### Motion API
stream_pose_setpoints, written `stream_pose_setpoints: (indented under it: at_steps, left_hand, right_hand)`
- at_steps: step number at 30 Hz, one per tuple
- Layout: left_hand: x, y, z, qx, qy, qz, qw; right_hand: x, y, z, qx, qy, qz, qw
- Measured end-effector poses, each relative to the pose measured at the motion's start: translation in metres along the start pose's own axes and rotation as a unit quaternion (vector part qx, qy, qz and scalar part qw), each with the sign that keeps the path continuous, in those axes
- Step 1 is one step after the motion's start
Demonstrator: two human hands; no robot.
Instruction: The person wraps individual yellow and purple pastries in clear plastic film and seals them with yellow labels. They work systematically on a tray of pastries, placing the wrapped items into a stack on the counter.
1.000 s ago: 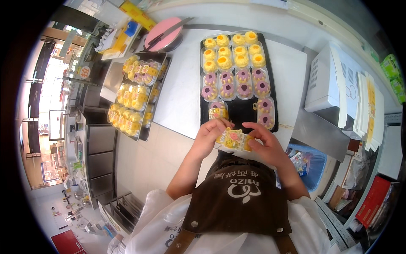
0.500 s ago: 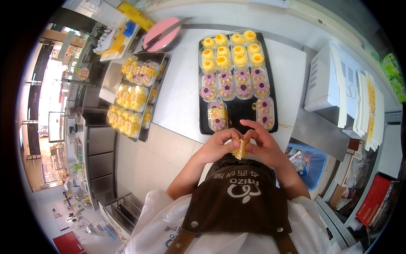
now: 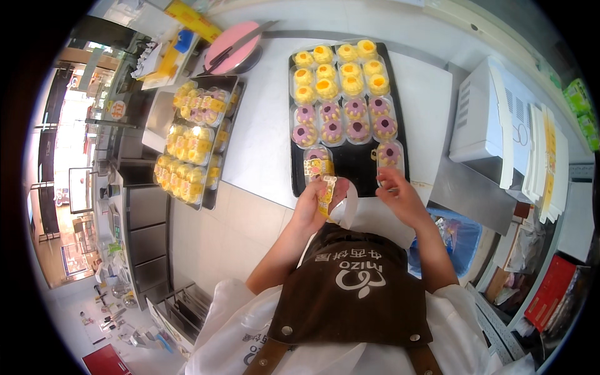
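Note:
My left hand (image 3: 310, 203) is closed on a yellow printed paper band (image 3: 327, 195), bent into a loop with its pale inner side showing. It is held just off the near edge of a black tray (image 3: 356, 164). My right hand (image 3: 401, 199) has its fingers apart and slightly curled, at the near end of a clear pack of purple-topped cakes (image 3: 390, 152) on the tray's right side. The fingers cover part of that pack; whether they touch it I cannot tell. Beside my left hand lies another purple cake pack (image 3: 318, 154) with a yellow band around it.
Packs of yellow cakes (image 3: 326, 87) fill the tray's far half, with purple ones before them. A second tray of banded packs (image 3: 190, 144) stands left. Behind it is a pink turntable (image 3: 234, 47) with a long knife. A white appliance (image 3: 484, 112) and blue bin (image 3: 465, 240) are at right.
My hands were together, both on the folded yellow band. Now the band is opened into a loop in my left hand, and my right hand has let go and moved right to a cake pack.

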State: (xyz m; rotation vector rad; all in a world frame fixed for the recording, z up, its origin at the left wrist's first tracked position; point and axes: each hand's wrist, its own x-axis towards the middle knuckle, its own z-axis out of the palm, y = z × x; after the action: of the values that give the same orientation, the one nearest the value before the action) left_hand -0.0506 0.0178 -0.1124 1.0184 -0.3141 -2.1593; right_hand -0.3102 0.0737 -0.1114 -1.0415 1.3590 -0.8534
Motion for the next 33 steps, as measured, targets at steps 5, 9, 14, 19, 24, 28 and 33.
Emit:
stream_pose_setpoints:
  at_steps: [5,9,14,19,24,28,33]
  left_hand:
    - [0.005,0.000,0.012,-0.073,-0.033,0.004,0.997]
    - [0.012,-0.005,-0.006,-0.012,-0.196,0.003,0.980]
    - [-0.001,0.000,0.018,0.111,-0.216,0.000,0.970]
    - [-0.006,0.012,0.047,0.293,-0.144,0.011,0.945]
    - [-0.003,0.010,0.052,0.332,-0.151,0.079,0.928]
    - [-0.003,0.008,0.055,0.360,-0.136,0.105,0.917]
    - [-0.003,0.011,0.049,0.357,-0.126,0.077,0.923]
  right_hand:
    - [0.000,-0.006,0.022,0.029,-0.106,0.027,0.994]
    - [0.009,0.003,0.032,-0.028,-0.033,0.015,0.999]
    - [0.006,-0.018,0.031,-0.271,0.159,-0.221,0.923]
    - [0.003,-0.037,0.023,-0.283,0.199,-0.280,0.896]
    - [-0.001,-0.044,0.019,-0.199,0.169,-0.285,0.922]
    - [-0.004,-0.047,0.018,-0.204,0.136,-0.319,0.916]
    - [-0.002,-0.040,0.018,-0.164,0.169,-0.262,0.936]
